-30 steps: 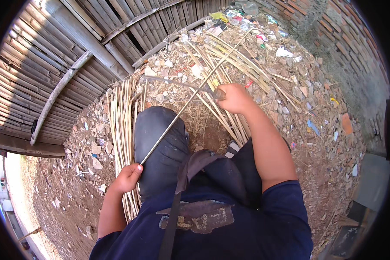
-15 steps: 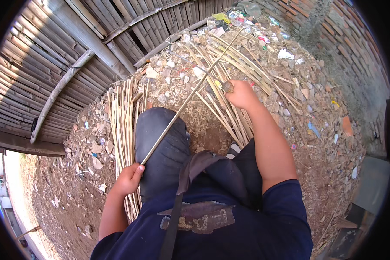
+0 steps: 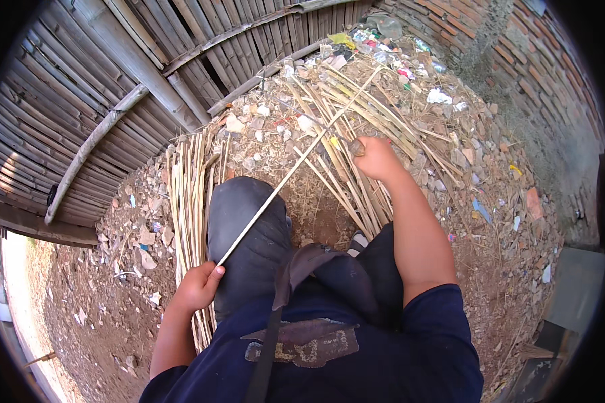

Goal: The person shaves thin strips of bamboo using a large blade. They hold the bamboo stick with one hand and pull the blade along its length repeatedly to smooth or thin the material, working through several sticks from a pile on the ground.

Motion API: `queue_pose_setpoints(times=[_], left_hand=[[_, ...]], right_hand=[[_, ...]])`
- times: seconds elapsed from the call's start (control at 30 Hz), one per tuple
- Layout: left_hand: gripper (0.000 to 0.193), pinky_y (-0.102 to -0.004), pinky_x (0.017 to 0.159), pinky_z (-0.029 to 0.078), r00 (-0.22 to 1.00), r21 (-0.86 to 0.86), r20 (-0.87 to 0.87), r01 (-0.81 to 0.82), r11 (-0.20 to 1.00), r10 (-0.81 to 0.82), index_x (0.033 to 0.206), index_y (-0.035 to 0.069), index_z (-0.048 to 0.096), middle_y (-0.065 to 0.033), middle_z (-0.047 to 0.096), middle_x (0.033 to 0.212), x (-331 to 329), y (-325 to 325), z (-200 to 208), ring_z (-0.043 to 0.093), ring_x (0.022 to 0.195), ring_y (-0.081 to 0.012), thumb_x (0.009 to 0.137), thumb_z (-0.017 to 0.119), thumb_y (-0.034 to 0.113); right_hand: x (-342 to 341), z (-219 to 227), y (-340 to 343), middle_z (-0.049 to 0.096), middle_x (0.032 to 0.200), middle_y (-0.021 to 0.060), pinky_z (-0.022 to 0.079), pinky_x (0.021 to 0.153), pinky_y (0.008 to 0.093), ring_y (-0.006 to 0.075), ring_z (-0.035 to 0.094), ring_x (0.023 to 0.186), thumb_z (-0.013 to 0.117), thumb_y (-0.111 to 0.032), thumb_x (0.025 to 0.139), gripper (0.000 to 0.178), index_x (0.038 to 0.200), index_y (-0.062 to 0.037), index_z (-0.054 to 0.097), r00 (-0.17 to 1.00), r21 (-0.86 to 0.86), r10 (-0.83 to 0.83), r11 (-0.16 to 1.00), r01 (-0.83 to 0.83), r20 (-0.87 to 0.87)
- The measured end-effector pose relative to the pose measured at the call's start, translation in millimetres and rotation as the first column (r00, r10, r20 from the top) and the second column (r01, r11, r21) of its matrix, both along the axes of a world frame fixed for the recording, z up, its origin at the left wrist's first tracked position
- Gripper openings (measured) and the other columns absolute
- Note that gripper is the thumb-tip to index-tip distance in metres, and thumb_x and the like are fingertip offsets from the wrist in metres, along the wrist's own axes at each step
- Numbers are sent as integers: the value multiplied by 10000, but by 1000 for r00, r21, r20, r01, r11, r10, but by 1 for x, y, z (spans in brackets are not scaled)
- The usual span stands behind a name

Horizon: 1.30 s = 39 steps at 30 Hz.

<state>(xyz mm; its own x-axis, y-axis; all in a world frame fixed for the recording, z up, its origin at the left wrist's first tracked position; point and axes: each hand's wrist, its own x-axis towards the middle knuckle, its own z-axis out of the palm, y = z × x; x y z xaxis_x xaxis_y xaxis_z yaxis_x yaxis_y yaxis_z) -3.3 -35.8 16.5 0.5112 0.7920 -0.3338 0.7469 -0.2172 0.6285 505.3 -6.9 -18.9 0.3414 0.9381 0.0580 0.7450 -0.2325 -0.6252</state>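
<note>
My left hand (image 3: 199, 286) is closed round the lower end of a long, thin bamboo strip (image 3: 275, 191). The strip slants up and right across my left knee, its far end above a pile of strips. My right hand (image 3: 376, 158) grips the dark handle of a knife (image 3: 356, 146). Its thin blade appears to point up and left, crossing the strip, but is hard to make out. Pale strips (image 3: 189, 201) lie bundled beside my left leg. More cut strips (image 3: 356, 181) are spread on the ground ahead, under my right hand.
A bamboo-slat wall (image 3: 81, 87) with poles stands at the left, and a brick wall (image 3: 538, 87) at the right. Stones, chips and litter (image 3: 376, 47) cover the ground. Grey panels (image 3: 575, 289) lean at the far right.
The strip has slid slightly toward me and shows a paler side. My right hand has moved a little right and down, and the knife now points more up and left.
</note>
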Motion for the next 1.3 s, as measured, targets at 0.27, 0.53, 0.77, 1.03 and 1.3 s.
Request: queue_pose_setpoints(times=[0.27, 0.53, 0.77, 1.03, 1.3], left_hand=[[515, -462, 628, 464, 1000, 33, -6, -2, 999, 2, 823, -5, 559, -203, 592, 686, -2, -5, -7, 587, 642, -388, 1054, 527, 455], [494, -439, 648, 470, 1000, -37, 6, 19, 999, -19, 841, -7, 567, -194, 587, 691, -3, 0, -1, 589, 661, -330, 1058, 527, 434], [483, -421, 651, 469, 1000, -35, 14, 15, 999, -14, 851, -7, 564, -179, 585, 693, 2, 1, -4, 576, 660, -296, 1057, 535, 429], [511, -397, 642, 449, 998, -82, 56, 36, 996, -32, 837, -4, 565, -118, 543, 671, -7, 5, -13, 490, 654, -205, 1068, 518, 450], [503, -374, 640, 444, 997, -133, 83, 8, 991, 3, 829, 0, 559, -92, 524, 665, -11, 2, -5, 479, 670, -181, 1067, 530, 443]], right_hand=[[-39, 39, -12, 718, 902, 194, 557, 799, 487, 391, 699, 898, 682, -160, 750, 309, 1053, -124, 728, 944, -238, 279, 943, -234, 176], [-72, 67, -18, 725, 945, 215, 561, 811, 474, 397, 699, 912, 721, -185, 758, 334, 1074, -76, 730, 940, -240, 247, 952, -190, 236], [-31, 27, -4, 727, 985, 197, 562, 835, 481, 398, 694, 926, 711, -209, 764, 331, 1078, -105, 728, 989, -232, 139, 965, -122, 58], [-52, 38, -10, 709, 878, 197, 551, 780, 500, 402, 695, 860, 706, -178, 781, 258, 1029, -106, 716, 957, -136, 185, 978, -158, 223], [-61, 57, -16, 705, 861, 222, 552, 763, 484, 419, 688, 828, 729, -198, 773, 311, 1065, -89, 710, 982, -127, 83, 990, -61, 170]])
